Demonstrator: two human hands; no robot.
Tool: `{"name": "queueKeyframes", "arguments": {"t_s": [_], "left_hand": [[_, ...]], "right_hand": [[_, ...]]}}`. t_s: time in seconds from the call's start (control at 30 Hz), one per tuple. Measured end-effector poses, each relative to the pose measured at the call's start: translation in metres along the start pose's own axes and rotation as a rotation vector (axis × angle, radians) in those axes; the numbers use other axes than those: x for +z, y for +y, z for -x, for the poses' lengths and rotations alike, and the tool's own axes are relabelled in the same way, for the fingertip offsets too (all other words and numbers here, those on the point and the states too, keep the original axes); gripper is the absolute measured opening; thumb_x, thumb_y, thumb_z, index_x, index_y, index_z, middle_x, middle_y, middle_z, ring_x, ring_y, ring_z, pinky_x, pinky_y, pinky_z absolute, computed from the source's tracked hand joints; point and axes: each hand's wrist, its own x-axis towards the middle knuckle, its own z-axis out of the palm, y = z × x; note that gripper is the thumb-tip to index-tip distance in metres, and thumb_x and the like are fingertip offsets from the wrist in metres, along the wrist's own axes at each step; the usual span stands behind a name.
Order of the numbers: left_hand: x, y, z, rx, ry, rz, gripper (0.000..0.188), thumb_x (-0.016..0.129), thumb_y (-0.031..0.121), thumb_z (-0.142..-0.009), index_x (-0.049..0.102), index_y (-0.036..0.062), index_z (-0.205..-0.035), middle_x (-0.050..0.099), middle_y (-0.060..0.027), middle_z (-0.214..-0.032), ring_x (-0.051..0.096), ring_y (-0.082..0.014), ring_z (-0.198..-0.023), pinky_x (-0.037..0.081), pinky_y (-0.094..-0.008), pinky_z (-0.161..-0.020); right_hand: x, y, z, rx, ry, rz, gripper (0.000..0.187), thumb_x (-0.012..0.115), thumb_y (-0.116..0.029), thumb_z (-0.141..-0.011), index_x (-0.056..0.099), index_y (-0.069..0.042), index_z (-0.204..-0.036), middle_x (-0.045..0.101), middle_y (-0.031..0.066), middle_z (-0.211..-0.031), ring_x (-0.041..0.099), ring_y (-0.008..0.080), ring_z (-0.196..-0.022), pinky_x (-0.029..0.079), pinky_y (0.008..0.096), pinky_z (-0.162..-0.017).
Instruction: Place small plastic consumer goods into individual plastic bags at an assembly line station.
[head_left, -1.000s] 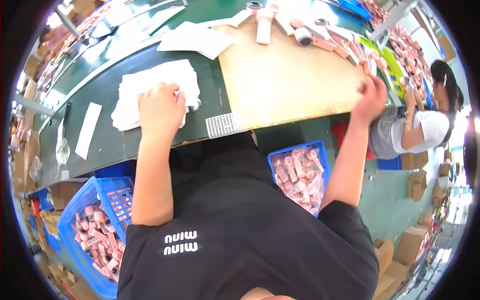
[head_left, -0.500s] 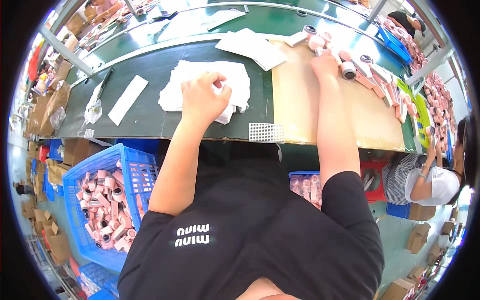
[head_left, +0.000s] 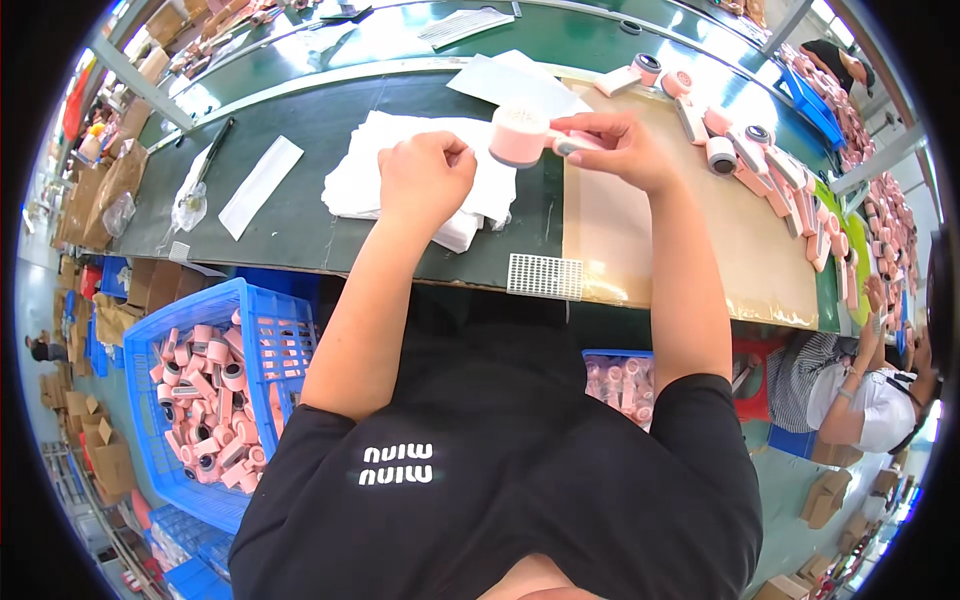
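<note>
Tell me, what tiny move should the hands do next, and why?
Probably bring the pink round-headed device down onto the white cloth stack. The right hand holds it by the handle just above the cloths, and the left hand already rests on them.

Pink roller device (head_left: 522, 135) in right hand (head_left: 622, 150), left hand (head_left: 425, 178) on white cloths (head_left: 380, 160).

We look down on a factory assembly line: a long green conveyor bench (head_left: 300, 215), blue crates (head_left: 215, 395) of pink parts lower left, stacked cartons (head_left: 100, 190) upper left, another seated worker (head_left: 850, 385) right.
</note>
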Motion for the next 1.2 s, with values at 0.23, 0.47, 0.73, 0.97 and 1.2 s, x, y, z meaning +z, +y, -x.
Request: {"name": "queueKeyframes", "arguments": {"t_s": [0.23,0.47,0.73,0.97,1.2], "left_hand": [[0.0,0.0,0.0,-0.157,0.11,0.343,0.02,0.074,0.024,-0.094,0.082,0.0057,-0.092,0.079,-0.0077,-0.083,0.074,-0.027,-0.074,0.054,-0.0413,-0.085],[0.0,0.022,0.006,0.321,0.183,0.195,0.01,0.077,0.016,-0.092,0.079,0.0073,-0.089,0.074,-0.0042,-0.08,0.069,-0.0245,-0.075,0.046,-0.0392,-0.085],[0.019,0.052,0.036,0.522,0.332,0.083,0.005,0.076,0.009,-0.088,0.074,0.0103,-0.092,0.067,-0.0016,-0.081,0.066,-0.024,-0.078,0.042,-0.0398,-0.077],[0.038,0.058,0.038,0.406,0.364,0.405,0.008,0.079,0.005,-0.088,0.075,0.0058,-0.095,0.068,-0.0069,-0.083,0.067,-0.0281,-0.076,0.05,-0.0402,-0.071],[0.039,0.074,0.045,0.302,0.273,0.601,0.015,0.084,0.01,-0.09,0.075,0.0044,-0.101,0.068,-0.0069,-0.089,0.071,-0.0217,-0.072,0.057,-0.033,-0.063]], "right_hand": [[0.03,0.012,-0.009,-0.026,-0.03,0.269,0.043,0.087,-0.01,-0.088,0.08,-0.009,-0.13,0.076,-0.0005,-0.104,0.064,0.0089,-0.093,0.051,0.0268,-0.083],[0.046,-0.006,-0.006,-0.173,0.008,0.493,0.037,0.086,-0.013,-0.087,0.082,-0.007,-0.123,0.076,0.0015,-0.097,0.067,0.0115,-0.09,0.052,0.0281,-0.08],[0.045,-0.006,-0.013,0.331,0.1,-0.329,0.04,0.065,-0.027,-0.105,0.062,0.002,-0.133,0.076,0.0106,-0.092,0.076,0.0206,-0.08,0.061,0.0325,-0.066],[0.043,0.016,-0.014,0.269,0.005,-0.768,0.038,0.056,-0.028,-0.112,0.061,0.0,-0.137,0.073,0.0121,-0.119,0.075,0.0187,-0.099,0.063,0.0317,-0.077],[0.073,0.01,-0.019,0.251,0.362,-0.724,0.029,0.051,-0.021,-0.113,0.068,0.0,-0.124,0.075,0.0096,-0.106,0.075,0.0157,-0.087,0.065,0.0337,-0.075]]}}
